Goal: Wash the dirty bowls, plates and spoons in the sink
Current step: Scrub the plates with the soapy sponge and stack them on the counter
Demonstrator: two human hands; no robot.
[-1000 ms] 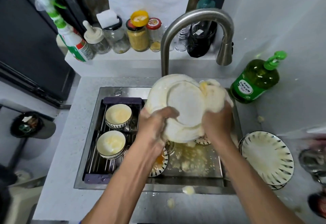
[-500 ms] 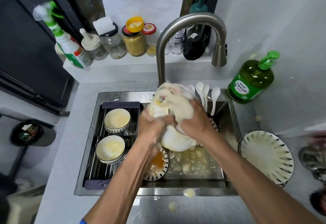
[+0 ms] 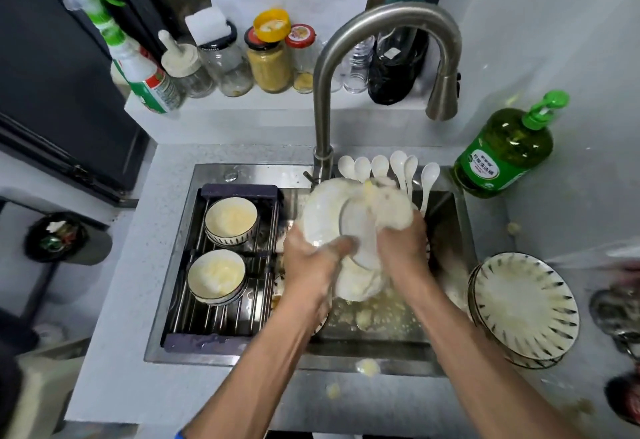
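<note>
Over the steel sink (image 3: 450, 345) my left hand (image 3: 313, 262) grips the lower edge of a soapy white plate (image 3: 325, 213), tilted with its underside toward me. My right hand (image 3: 403, 248) grips a foamy white cloth (image 3: 389, 208) and presses it on the plate. Two dirty bowls (image 3: 230, 219) (image 3: 216, 274) stand on the wire rack (image 3: 239, 321) in the sink's left half. Several white spoons (image 3: 381, 167) lean at the sink's back edge. A stack of striped plates (image 3: 524, 303) rests on the counter to the right. Another plate lies in the sink, mostly hidden under my arms.
The curved tap (image 3: 381, 23) arches over the sink. A green soap bottle (image 3: 505, 151) stands at the right rear. Jars (image 3: 268, 64) and a spray bottle (image 3: 138, 68) line the back ledge. Food scraps (image 3: 367, 366) lie in the sink and on its front rim.
The plate has turned back up so its underside faces me, and the cloth has slid from covering it to its upper right. The spoons stayed visible behind it.
</note>
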